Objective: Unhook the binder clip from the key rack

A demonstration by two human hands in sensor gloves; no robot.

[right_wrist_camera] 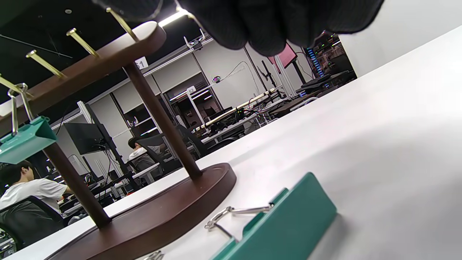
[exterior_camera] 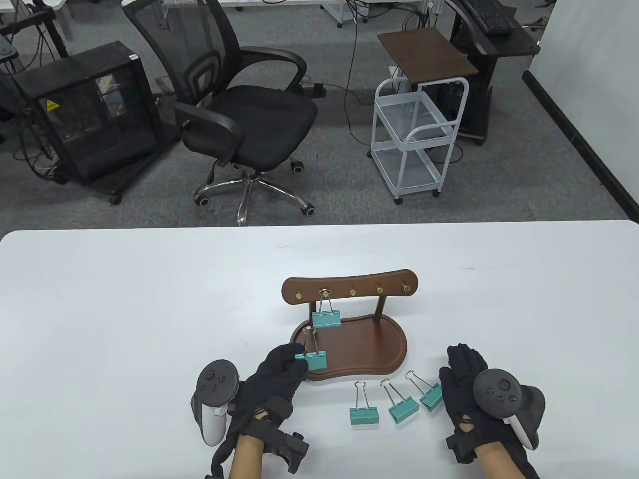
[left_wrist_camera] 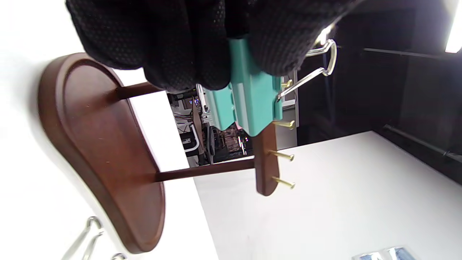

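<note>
A dark wooden key rack (exterior_camera: 349, 290) with brass hooks stands on its oval base (exterior_camera: 369, 349) at the table's middle. One teal binder clip (exterior_camera: 326, 318) hangs from the second hook from the left; it also shows in the right wrist view (right_wrist_camera: 25, 139). My left hand (exterior_camera: 279, 369) pinches another teal binder clip (exterior_camera: 311, 359) off the hooks, over the base's front left edge; the left wrist view shows the fingers (left_wrist_camera: 173, 47) gripping the held clip (left_wrist_camera: 249, 101). My right hand (exterior_camera: 467, 384) rests on the table right of the base, holding nothing.
Three teal binder clips (exterior_camera: 363, 415) (exterior_camera: 402, 408) (exterior_camera: 430, 397) lie on the table in front of the base, between my hands. The nearest one shows in the right wrist view (right_wrist_camera: 285, 224). An office chair (exterior_camera: 249, 119) and a white cart (exterior_camera: 419, 134) stand beyond the table.
</note>
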